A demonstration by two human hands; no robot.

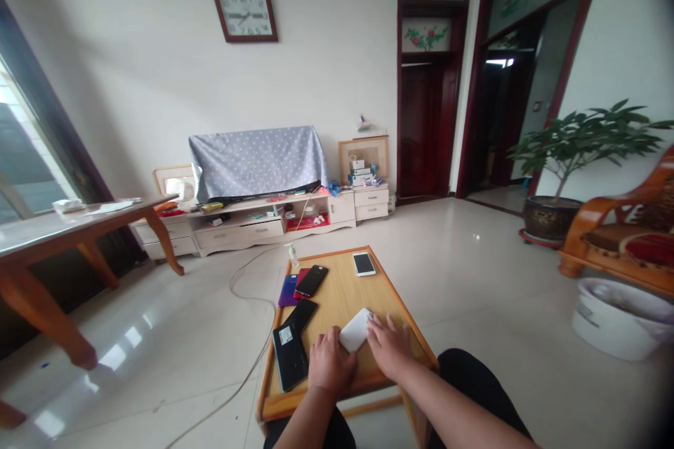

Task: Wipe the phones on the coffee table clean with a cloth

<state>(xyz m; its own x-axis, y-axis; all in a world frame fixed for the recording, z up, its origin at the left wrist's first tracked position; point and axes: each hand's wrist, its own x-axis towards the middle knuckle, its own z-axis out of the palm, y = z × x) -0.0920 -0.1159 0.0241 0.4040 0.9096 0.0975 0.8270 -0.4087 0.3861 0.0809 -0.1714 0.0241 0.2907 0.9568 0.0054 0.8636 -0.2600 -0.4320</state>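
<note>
A low wooden table (342, 295) stands in front of me. My left hand (329, 361) and my right hand (390, 345) rest on its near part, both touching a white phone (355, 330) that lies between them. To the left lie a black phone (289, 354) with a white label and another black phone (302, 313). Farther off a black phone (312, 280) lies over red and purple cases (288, 291). A white phone (364, 264) with a dark screen lies at the far edge.
A small bottle (291, 255) stands at the table's far left corner. A cable (247, 372) runs over the floor at left. A wooden side table (63, 238) is at left, a TV cabinet (253, 221) at the back, a potted plant (563, 168), wooden chair (621, 231) and white bucket (616, 316) at right.
</note>
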